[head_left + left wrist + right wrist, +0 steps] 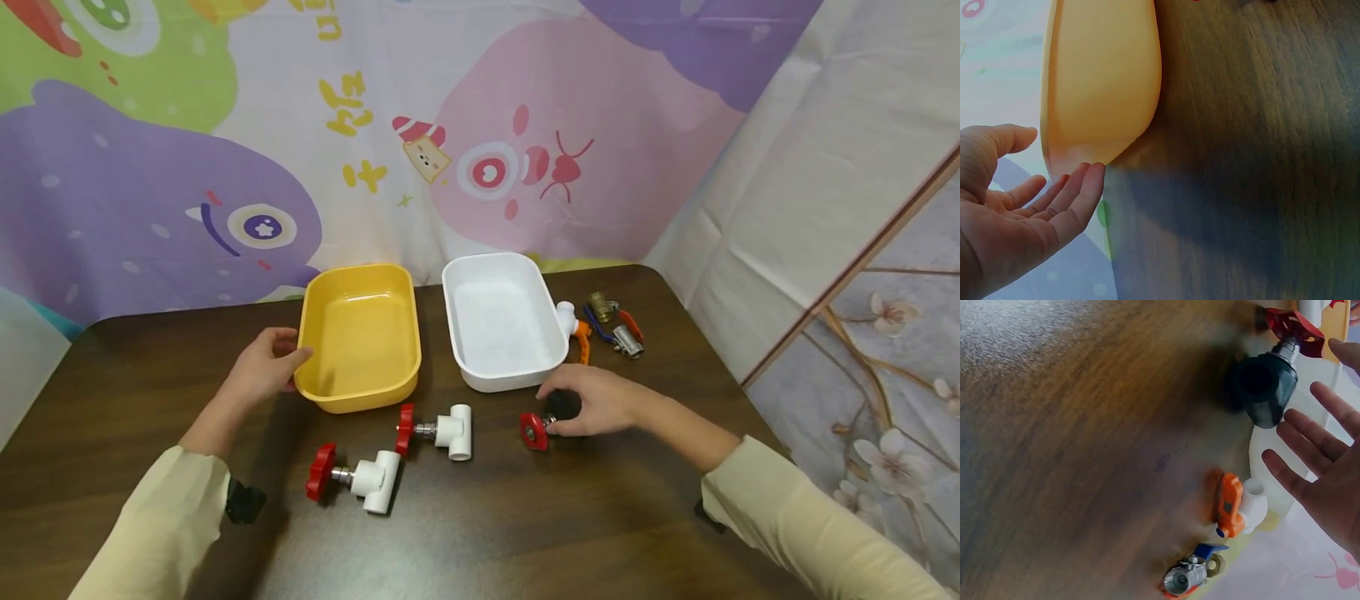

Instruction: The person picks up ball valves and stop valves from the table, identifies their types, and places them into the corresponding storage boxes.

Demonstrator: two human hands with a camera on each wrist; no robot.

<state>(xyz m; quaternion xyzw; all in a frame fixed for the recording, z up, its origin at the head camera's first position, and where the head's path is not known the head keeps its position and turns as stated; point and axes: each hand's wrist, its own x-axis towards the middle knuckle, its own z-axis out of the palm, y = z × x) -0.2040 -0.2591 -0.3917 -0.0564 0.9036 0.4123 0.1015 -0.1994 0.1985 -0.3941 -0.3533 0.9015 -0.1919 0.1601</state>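
Observation:
My left hand [262,367] is at the left side of a yellow tray [360,402]. Its thumb lies over the rim in the head view, and its loosely bent fingers are by the outer wall. Around a black valve [1266,394] with a red handwheel [534,432] is my right hand [600,400]. In the right wrist view the fingers are spread and fairly straight, fingertips right at the black body and thumb near the wheel. The hand partly hides this valve in the head view. Two white tee-shaped valves [450,433] with red handwheels lie in front of the yellow tray.
A white tray [517,382] stands right of the yellow one. Beside it lie a white valve with an orange handle [582,335], a brass fitting [600,307] and a silver ball valve [627,340]. A printed curtain [375,225] hangs behind the table's back edge.

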